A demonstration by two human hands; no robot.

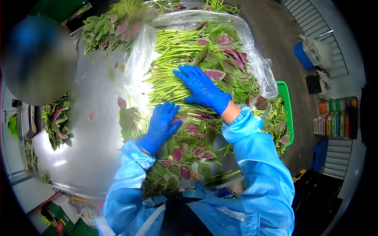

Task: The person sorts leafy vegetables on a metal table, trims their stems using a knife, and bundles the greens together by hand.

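Note:
My right hand (202, 87), in a blue glove, lies flat on a thick layer of amaranth stems (171, 65) with its fingers stretched out. Closer to me, my left hand (160, 126), gloved the same way, rests at the near edge of the stems, fingers extended and thumb apart. The layer has pale green stems to the left and green-and-purple leaves (236, 59) to the right. It lies on a clear plastic sheet or bag (138, 63). Loose leafy amaranth (185, 157) is heaped just below my hands, on the near side.
A metal table (92, 129) carries all this. More amaranth bunches lie at the far left (106, 31) and left edge (57, 122). A green crate (288, 114) with amaranth stands right of the table. Farther right are a blue bin (302, 55) and stacked coloured crates (334, 124).

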